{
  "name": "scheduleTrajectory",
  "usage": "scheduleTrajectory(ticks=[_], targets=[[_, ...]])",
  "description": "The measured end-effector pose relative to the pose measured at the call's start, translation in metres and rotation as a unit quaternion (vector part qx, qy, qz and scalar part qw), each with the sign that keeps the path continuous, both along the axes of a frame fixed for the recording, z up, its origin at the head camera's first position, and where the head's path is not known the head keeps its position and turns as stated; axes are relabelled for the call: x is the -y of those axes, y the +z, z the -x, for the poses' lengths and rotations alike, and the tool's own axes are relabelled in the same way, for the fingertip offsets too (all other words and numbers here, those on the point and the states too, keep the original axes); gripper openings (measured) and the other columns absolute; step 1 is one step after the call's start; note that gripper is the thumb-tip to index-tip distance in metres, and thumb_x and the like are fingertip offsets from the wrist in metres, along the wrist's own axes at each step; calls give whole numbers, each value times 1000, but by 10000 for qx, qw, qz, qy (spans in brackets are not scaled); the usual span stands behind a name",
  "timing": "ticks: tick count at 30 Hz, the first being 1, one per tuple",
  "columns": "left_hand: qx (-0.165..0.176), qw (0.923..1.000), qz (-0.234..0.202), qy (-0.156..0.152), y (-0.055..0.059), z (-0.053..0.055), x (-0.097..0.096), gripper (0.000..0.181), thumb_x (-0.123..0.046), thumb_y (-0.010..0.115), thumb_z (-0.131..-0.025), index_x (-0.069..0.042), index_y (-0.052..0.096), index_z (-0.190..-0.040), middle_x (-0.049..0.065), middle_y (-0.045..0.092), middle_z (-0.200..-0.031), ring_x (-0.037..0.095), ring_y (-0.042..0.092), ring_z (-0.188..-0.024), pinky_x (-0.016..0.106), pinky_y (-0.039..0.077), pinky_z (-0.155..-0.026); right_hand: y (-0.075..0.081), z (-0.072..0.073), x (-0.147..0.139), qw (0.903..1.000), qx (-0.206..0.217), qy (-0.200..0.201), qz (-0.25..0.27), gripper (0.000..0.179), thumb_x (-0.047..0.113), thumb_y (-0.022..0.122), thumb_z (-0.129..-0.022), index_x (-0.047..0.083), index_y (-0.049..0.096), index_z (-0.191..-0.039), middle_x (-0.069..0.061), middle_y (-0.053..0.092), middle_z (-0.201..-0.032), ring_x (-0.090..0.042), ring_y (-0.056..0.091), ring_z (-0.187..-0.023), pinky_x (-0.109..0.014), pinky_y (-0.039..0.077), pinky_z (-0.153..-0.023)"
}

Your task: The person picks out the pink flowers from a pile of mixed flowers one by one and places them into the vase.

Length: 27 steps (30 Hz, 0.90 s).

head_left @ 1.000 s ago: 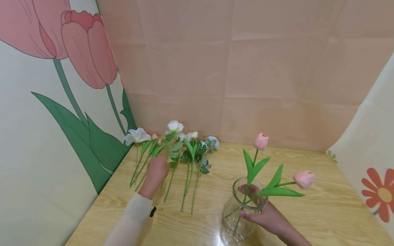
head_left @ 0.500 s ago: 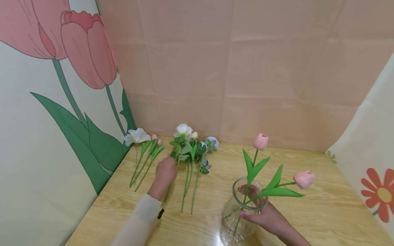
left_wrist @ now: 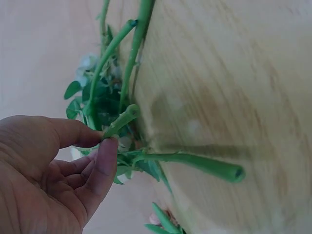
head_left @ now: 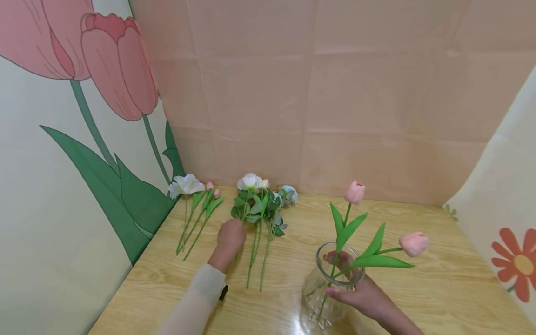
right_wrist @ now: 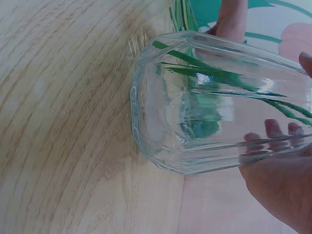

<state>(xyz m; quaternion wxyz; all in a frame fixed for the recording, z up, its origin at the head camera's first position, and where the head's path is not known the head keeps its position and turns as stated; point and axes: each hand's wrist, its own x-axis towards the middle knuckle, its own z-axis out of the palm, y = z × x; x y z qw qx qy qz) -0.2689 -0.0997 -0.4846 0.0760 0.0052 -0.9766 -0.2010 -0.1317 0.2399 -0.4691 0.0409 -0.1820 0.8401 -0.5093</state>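
Observation:
My left hand (head_left: pixel 230 237) is low over the table, at the lower stem of a white rose (head_left: pixel 250 181) with green leaves. In the left wrist view, thumb and fingertips pinch a green stem (left_wrist: pixel 122 121) close to its cut end. The rose head lies against the other flowers at the back. At the right, my right hand (head_left: pixel 370 298) grips a clear glass vase (head_left: pixel 311 291) just below its rim. One pink tulip (head_left: pixel 355 192) stands up out of the vase, and a second pink tulip (head_left: pixel 413 244) leans out to the right.
On the left of the table (head_left: pixel 377 211) lie a large white flower (head_left: pixel 186 185) and pink tulips (head_left: pixel 216 193). More leafy stems, among them a pale blue flower (head_left: pixel 289 193), lie right of my left hand. A pink backdrop (head_left: pixel 356 116) rises along the table's back edge.
My left hand has moved right and slightly nearer, carrying the white rose away from the left tulips and against the other leafy flowers. The right hand and vase have stayed put.

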Motion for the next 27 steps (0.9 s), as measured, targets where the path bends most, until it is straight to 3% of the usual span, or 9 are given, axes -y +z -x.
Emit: scheduleTrajectory(ticks=[12, 20, 27], targets=[[68, 9999, 86, 0, -13, 4, -3, 15, 5, 59, -88, 1, 66, -76, 13, 62, -72, 27, 65, -67, 38, 55, -55, -1, 0, 0, 9995, -271, 137, 79, 66, 13, 80, -86, 12, 43, -140, -15, 52, -141, -38, 45, -133, -74, 40, -95], [258, 9996, 82, -117, -9, 3, 2, 18, -4, 61, -90, -3, 64, -72, 10, 60, -68, 25, 63, -63, 38, 53, -53, 0, -1, 0, 10000, -48, 22, 20, 67, 16, 80, -86, 14, 42, -141, -14, 51, -143, -51, 40, -134, -76, 39, -95], [294, 9994, 178, 43, -1, 4, 21, 20, -18, 67, -95, 2, 66, -92, 14, 64, -79, 30, 66, -68, 42, 55, -55, 1, -1, 0, 10000, -73, 66, -6, 68, 16, 79, -86, 13, 41, -142, -17, 50, -144, -53, 39, -135, -77, 38, -94]])
